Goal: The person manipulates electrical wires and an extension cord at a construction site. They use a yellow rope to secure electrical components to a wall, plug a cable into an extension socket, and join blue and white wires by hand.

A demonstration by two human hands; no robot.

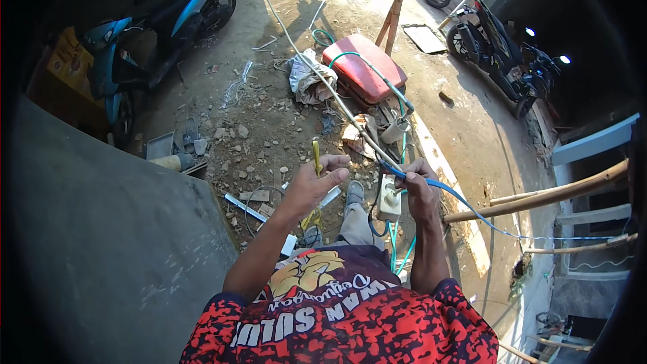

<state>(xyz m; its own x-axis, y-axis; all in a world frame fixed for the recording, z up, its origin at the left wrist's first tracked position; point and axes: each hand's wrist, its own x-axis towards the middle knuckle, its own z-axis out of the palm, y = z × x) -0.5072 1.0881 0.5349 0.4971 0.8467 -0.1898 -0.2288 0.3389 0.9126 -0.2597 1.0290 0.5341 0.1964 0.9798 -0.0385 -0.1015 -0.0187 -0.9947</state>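
Seen from above, over rubble-strewn ground: left hand, grip closed around a yellow-handled tool pointing upward. Right hand, grip pinched shut on a blue cable, just beside a white power strip. Red case beyond.

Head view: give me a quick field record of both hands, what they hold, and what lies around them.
left hand: raised, pinching a thin yellow-handled tool upright
right hand: closed on a blue cable that runs off to the right
beside right hand: white socket block, just left of it
ground below: rubble, red case, white pot
surroundings: blue scooter upper left, dark motorbike upper right, bamboo poles right
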